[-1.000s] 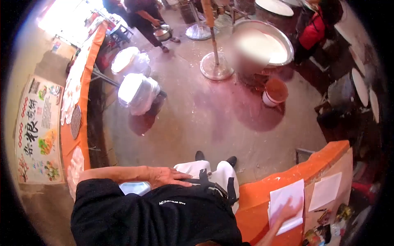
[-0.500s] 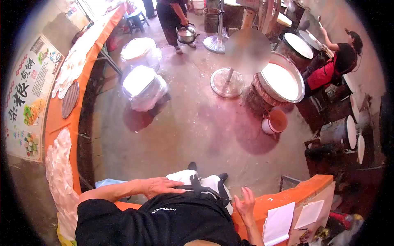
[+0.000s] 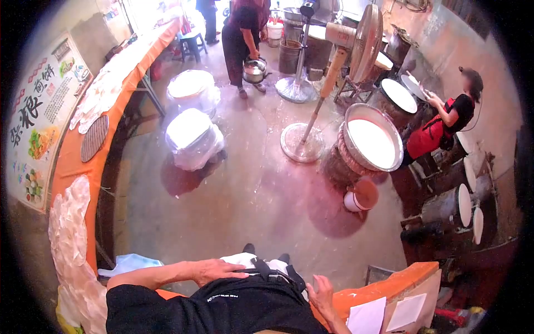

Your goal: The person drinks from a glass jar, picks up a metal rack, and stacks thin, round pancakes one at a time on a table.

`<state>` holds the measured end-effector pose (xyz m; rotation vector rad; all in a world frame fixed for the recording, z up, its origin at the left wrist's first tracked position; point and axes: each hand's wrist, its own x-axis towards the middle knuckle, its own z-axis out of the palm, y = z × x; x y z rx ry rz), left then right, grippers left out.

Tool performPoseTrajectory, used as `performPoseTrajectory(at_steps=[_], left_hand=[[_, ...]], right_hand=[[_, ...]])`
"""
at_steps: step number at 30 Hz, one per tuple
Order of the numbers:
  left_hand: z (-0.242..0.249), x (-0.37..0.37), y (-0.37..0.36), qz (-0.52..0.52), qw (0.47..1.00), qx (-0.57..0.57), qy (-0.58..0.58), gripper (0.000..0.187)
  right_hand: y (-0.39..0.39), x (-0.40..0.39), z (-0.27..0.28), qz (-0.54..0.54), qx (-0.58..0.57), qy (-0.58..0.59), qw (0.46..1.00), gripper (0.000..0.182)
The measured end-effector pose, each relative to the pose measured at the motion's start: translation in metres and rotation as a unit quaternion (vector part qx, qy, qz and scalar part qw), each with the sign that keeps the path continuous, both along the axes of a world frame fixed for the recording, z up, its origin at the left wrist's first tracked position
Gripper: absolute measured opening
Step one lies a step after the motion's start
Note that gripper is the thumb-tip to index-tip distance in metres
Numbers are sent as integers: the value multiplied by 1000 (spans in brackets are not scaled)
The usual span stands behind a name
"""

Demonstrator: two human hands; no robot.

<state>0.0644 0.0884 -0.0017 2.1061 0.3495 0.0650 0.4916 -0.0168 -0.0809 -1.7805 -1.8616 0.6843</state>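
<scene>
My left hand [image 3: 216, 271] lies flat at the waist of my black shirt [image 3: 239, 306], fingers stretched toward a black strap [image 3: 270, 270] over white cloth. It holds nothing that shows. On the other side, my right hand [image 3: 321, 293] is raised beside my hip, empty, its fingers apart and near the strap's end. An orange-covered counter [image 3: 356, 292] runs just behind that hand, with white paper sheets [image 3: 366, 316] on its front. By my left forearm is a light blue plastic bag [image 3: 132, 264]. My shoes show beyond the white cloth.
Thin pale pancakes [image 3: 72, 234] and a round ridged mat [image 3: 95, 138] lie on the left counter. Ahead stand plastic-wrapped stacks [image 3: 194, 158], a pedestal fan [image 3: 334, 72], a basin of white liquid [image 3: 347, 145] and a bucket [image 3: 351, 201]. One person carries a metal kettle [image 3: 254, 72]; another [image 3: 436, 133] works among round griddles.
My view has tilted up, so the room sits lower in it. The person at right has lowered a raised arm and turned. My hands stay about where they were.
</scene>
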Motion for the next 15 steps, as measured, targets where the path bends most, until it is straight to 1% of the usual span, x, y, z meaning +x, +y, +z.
performPoseTrajectory(at_steps=[3, 6, 9, 12, 13, 15], left_hand=[[1, 6, -4, 4, 1000, -11, 16, 110], [4, 11, -7, 11, 1000, -17, 18, 111], [2, 14, -12, 17, 999, -21, 19, 112], [4, 16, -16, 20, 999, -18, 24, 112], [5, 18, -16, 19, 999, -17, 26, 112], [5, 20, -18, 16, 1000, -10, 22, 111]], right_hand=[[-5, 18, 2, 35, -6, -22, 999, 41], [-16, 33, 16, 112, 9, -43, 993, 48], [-25, 34, 36, 181, -1, -14, 983, 56], [-29, 37, 38, 230, 0, -27, 973, 61], [-29, 40, 29, 223, -15, -37, 974, 63], [-2, 48, 25, 192, 12, -56, 980, 65]])
